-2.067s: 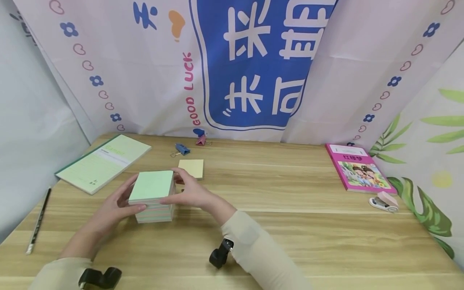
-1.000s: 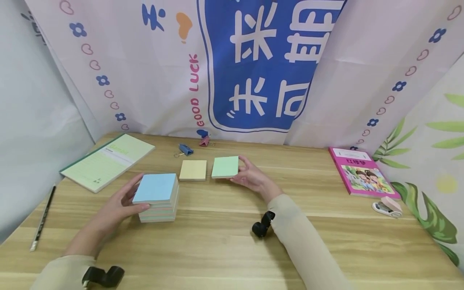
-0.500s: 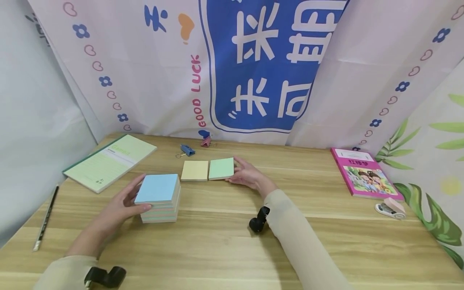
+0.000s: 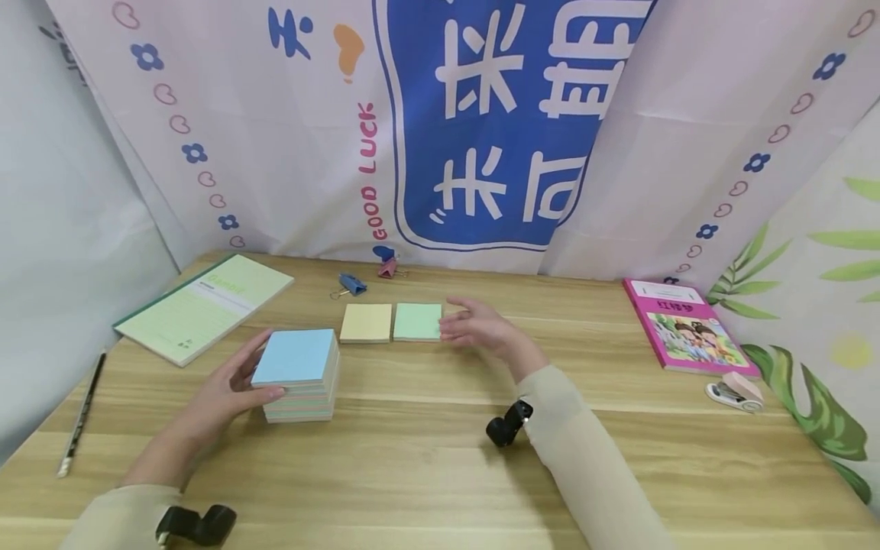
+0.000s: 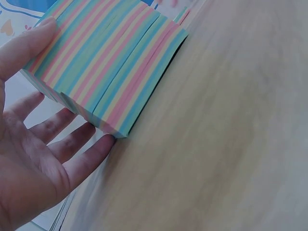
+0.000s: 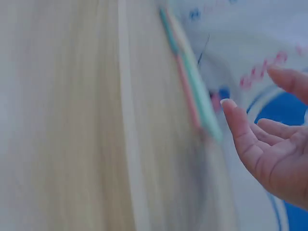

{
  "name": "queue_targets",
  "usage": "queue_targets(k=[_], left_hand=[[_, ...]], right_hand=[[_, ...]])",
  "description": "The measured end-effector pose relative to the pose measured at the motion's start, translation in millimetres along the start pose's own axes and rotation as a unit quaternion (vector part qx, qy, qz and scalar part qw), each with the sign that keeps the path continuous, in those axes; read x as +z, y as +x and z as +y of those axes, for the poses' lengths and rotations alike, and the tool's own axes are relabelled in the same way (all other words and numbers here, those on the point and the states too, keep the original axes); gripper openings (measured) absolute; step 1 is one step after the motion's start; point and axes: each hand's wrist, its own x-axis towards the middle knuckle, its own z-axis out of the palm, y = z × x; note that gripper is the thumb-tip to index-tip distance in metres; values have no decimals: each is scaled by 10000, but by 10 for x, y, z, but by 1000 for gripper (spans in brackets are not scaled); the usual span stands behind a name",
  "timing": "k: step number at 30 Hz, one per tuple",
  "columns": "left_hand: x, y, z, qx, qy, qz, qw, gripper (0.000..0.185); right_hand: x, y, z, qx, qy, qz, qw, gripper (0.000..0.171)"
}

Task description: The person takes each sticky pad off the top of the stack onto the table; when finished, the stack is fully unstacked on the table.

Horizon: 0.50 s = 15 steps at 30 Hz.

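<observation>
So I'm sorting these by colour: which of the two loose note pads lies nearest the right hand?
The green pad, right beside the right hand; the yellow pad lies beyond it.

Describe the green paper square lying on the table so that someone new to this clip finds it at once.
Start at the big blue banner behind the wooden table. Just below it two small paper squares lie side by side, next to the right hand. The green square is the right-hand one, nearest that hand's fingertips; its neighbour is the yellow square.
</observation>
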Motion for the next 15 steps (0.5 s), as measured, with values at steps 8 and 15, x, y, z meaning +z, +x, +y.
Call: queue_targets(k=[8, 15], left_hand=[[-15, -3, 17, -34, 35, -3, 10000, 81], [-11, -8, 32, -76, -17, -5, 10000, 81]], right_hand=[[775, -66, -125, -757, -693, -1000, 9897, 71], [1302, -1, -69, -724, -1299, -827, 9854, 83]])
